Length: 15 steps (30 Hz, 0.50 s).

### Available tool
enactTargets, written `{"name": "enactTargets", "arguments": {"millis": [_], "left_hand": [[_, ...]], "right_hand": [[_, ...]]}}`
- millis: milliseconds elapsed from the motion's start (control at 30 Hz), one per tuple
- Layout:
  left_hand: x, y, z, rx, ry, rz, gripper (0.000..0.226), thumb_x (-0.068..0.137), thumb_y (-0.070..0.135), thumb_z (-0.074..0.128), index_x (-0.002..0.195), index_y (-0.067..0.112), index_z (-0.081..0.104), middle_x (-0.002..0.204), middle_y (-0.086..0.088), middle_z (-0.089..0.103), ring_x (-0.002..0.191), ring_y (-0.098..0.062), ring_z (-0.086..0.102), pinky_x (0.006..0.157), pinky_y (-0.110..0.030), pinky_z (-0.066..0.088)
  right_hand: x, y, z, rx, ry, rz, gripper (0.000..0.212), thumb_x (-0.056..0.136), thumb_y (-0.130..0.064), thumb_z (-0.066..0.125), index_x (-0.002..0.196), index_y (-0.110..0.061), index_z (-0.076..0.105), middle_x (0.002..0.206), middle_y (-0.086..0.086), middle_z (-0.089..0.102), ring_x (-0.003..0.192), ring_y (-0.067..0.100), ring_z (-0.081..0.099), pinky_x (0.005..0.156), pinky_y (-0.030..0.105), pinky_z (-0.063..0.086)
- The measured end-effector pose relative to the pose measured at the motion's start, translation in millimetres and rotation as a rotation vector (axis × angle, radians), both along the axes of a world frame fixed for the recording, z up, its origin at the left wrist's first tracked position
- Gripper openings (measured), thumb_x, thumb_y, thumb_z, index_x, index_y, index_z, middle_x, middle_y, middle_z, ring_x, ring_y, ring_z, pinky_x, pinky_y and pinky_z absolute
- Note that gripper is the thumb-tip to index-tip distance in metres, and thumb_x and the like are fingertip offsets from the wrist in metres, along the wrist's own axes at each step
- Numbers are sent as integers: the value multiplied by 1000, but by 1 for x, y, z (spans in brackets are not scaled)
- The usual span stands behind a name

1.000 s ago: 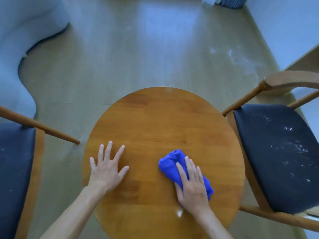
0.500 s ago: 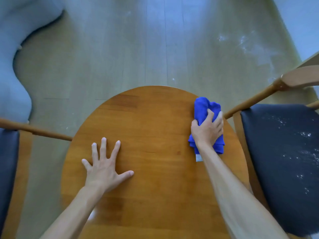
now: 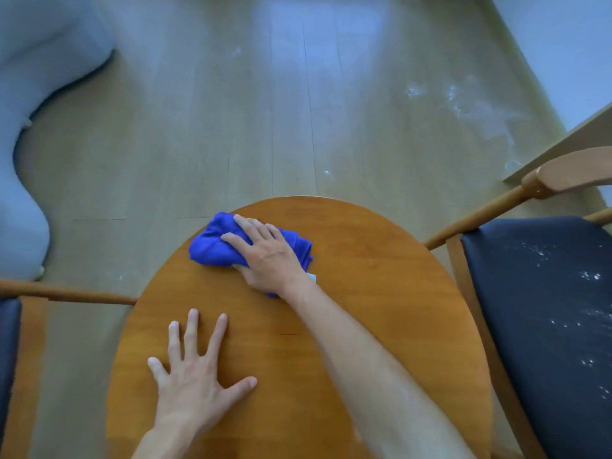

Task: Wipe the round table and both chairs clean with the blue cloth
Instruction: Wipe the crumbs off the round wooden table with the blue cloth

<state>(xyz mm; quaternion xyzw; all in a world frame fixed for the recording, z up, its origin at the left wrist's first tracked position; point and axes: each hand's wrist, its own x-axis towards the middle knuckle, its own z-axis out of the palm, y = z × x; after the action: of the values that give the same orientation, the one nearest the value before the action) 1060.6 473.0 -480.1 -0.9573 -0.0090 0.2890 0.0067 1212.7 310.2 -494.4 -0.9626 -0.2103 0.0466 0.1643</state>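
The round wooden table (image 3: 381, 293) fills the lower middle of the head view. My right hand (image 3: 268, 256) reaches across to its far left edge and presses the bunched blue cloth (image 3: 208, 246) onto the wood, fingers spread over the top of it. My left hand (image 3: 195, 369) rests flat on the near left part of the tabletop, fingers apart, holding nothing. The right chair (image 3: 546, 326) has a dark seat speckled with white dust. Only a strip of the left chair (image 3: 8, 342) shows, its wooden arm touching the table edge.
A pale blue sofa (image 3: 29, 77) curves along the left side. White dust smears (image 3: 463, 104) mark the wooden floor at the upper right. A wall and a wooden board (image 3: 563, 140) stand behind the right chair.
My right hand has swept the blue cloth from the near right, along the far right edge, to the far left edge of the table. My left hand has stayed flat.
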Motion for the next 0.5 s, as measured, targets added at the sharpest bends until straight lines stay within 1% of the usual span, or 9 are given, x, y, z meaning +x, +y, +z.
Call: {"name": "enactTargets", "arguments": {"millis": [67, 133, 200, 267, 400, 467, 500], "left_hand": [[1, 3, 0, 6, 0, 1, 116, 58, 95, 38, 130, 47, -39, 151, 2, -38, 144, -30, -24, 111, -62, 19], [1, 5, -2, -3, -6, -5, 115, 57, 96, 34, 132, 46, -38, 152, 1, -37, 144, -31, -24, 111, -63, 19], [2, 6, -2, -20, -8, -1, 115, 58, 96, 35, 132, 46, -37, 153, 1, -35, 143, -31, -24, 110, -64, 19], [4, 5, -3, -30, -1, 3, 115, 58, 95, 36, 134, 46, -36, 153, 0, -34, 143, -31, -24, 110, -65, 18], [5, 3, -2, -51, -4, 0, 116, 60, 93, 41, 145, 45, -22, 155, 0, -31, 144, -33, -22, 109, -66, 19], [4, 1, 0, -58, 1, -8, 116, 61, 92, 42, 146, 44, -20, 155, -1, -31, 144, -34, -22, 109, -67, 18], [3, 1, 1, -56, -1, -13, 116, 61, 92, 42, 146, 43, -20, 155, -2, -31, 144, -34, -22, 109, -67, 17]], "right_hand": [[-2, -52, 0, 21, -4, -232, 52, 91, -36, 56, 140, -20, 46, 156, 12, 26, 140, 30, 29, 112, 43, 23], [-20, -108, 2, -20, -9, -535, 52, 91, -36, 56, 139, -18, 47, 154, 14, 29, 138, 31, 32, 109, 44, 28], [-53, -150, 2, -30, -30, -785, 51, 91, -33, 58, 137, -14, 48, 152, 16, 32, 135, 34, 36, 106, 47, 32], [-100, -171, 2, -37, -51, -974, 50, 92, -31, 59, 136, -11, 48, 150, 19, 33, 132, 37, 38, 105, 50, 34], [-216, -161, -1, -58, -67, -1384, 51, 90, -22, 64, 135, -6, 47, 147, 26, 34, 127, 46, 41, 98, 57, 36], [-272, -131, -1, -43, -23, -1542, 52, 89, -20, 65, 135, -7, 45, 146, 27, 34, 124, 49, 41, 95, 60, 37], [-293, -108, -1, -36, -1, -1587, 51, 89, -21, 65, 134, -8, 45, 146, 27, 35, 122, 49, 42, 93, 60, 38]]}}
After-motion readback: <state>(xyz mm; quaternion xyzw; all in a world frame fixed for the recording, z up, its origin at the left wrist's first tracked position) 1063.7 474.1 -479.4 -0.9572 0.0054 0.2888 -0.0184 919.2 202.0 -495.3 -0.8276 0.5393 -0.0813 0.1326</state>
